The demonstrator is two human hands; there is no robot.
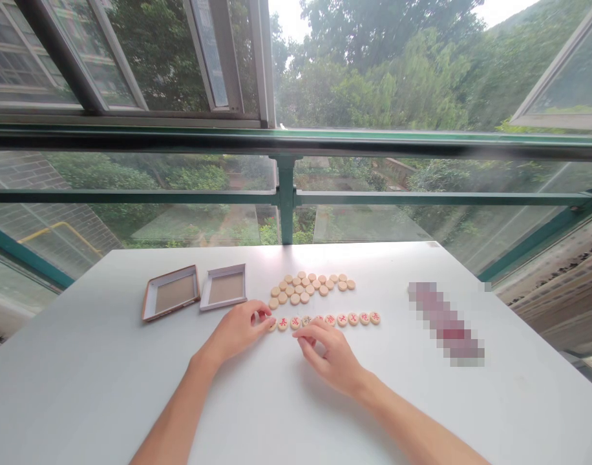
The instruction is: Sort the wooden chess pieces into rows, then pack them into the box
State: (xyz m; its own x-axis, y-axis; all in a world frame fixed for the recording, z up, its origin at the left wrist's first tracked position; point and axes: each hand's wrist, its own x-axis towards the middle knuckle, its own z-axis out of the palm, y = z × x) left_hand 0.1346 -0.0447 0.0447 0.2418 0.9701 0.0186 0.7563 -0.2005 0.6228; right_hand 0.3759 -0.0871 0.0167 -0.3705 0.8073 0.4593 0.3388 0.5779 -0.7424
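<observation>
A row of round wooden xiangqi pieces, most with red characters facing up, runs across the white table. At the row's left end, my left hand has its thumb and fingers closed on the edge of a xiangqi piece, which they partly cover. My right hand hovers just in front of the row, its fingers bent and slightly apart with nothing visible between them. It partly hides the pieces in the middle. Behind the row lies a loose cluster of plain-topped xiangqi pieces.
Left of the pieces sit two shallow open box halves, a brown-edged one and a white-edged one. A blurred-out reddish item lies to the right. Past the table's far edge stands a green railing with windows.
</observation>
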